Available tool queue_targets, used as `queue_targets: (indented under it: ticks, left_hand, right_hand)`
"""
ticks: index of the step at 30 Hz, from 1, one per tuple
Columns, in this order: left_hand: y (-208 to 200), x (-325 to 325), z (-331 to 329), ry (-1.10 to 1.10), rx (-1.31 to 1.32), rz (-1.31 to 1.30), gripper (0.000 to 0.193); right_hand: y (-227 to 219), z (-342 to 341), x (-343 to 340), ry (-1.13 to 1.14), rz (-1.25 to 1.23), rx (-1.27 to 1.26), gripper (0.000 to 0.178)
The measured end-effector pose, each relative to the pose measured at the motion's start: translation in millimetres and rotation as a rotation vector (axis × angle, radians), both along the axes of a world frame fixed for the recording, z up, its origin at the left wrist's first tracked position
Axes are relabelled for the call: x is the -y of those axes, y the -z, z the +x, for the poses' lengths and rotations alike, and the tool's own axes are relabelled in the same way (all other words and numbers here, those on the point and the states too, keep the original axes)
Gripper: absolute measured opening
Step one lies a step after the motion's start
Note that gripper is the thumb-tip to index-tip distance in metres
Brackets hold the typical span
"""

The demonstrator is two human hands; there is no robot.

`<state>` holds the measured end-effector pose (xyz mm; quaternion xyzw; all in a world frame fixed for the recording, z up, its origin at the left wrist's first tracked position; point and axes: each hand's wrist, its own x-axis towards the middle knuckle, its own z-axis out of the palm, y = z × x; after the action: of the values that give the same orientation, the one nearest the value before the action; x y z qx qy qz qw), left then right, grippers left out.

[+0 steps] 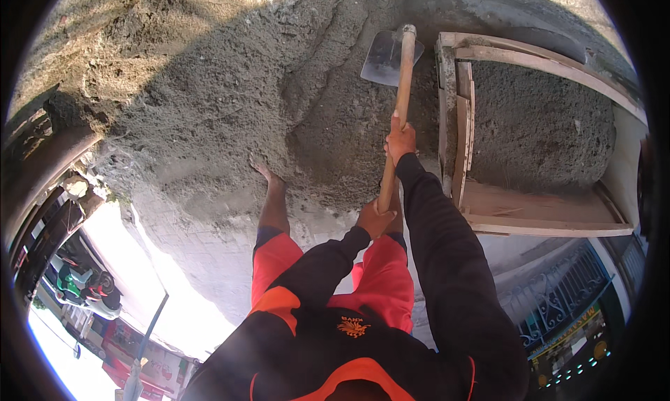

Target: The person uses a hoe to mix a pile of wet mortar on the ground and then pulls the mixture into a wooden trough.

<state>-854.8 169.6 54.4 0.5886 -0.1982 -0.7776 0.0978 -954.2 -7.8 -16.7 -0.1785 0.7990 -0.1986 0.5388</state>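
A hoe [397, 108] with a long wooden handle and a broad metal blade [382, 57] reaches away from me. My right hand [400, 140] is wrapped round the middle of the handle. Close to my body, my left hand [375, 219] grips its lower end. The blade lies at the far end, over wet grey mortar [230, 87] spread on the ground, just left of a wooden box [453, 115]. Whether its edge is sunk into the mix cannot be made out. More grey mix [541, 125] fills most of the box.
My bare foot [264, 171] stands at the mortar's near edge, on pale paving [209, 244]. The box's wooden walls border the hoe on the right. A blue metal railing [565, 296] stands at the lower right, and a parked vehicle [87, 282] shows at the far left.
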Motion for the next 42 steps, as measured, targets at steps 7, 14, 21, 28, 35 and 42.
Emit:
queue_targets:
  ticks: [7,14,21,28,35,42]
  left_hand:
    - [13.5,-32.1,102.9,0.345,0.188,-0.014,0.027]
    - [-52.2,-39.3,155.7,0.099,0.029,0.431,0.027]
    - [-113.2,-28.5,155.9,0.223,0.096,0.187,0.055]
    - [-144.8,88.1,135.4,0.811,0.815,-1.009,0.064]
    - [-238.3,232.2,-23.7,1.136,0.415,-1.505,0.052]
    - [-355.1,231.9,-363.5,0.902,0.018,-1.931,0.028]
  right_hand:
    - [65.6,61.7,-88.5,0.151,0.315,0.022,0.057]
    - [71.0,127.1,-147.2,0.062,0.6,0.205,0.044]
    - [-15.4,87.6,-157.9,-0.17,0.457,0.196,0.027]
    - [-220.5,-23.8,-77.2,-0.997,0.215,0.217,0.04]
    - [-440.1,-263.6,10.0,-1.42,-0.084,-0.003,0.039]
    - [-597.2,-553.2,-85.6,-1.167,0.057,-1.222,0.02]
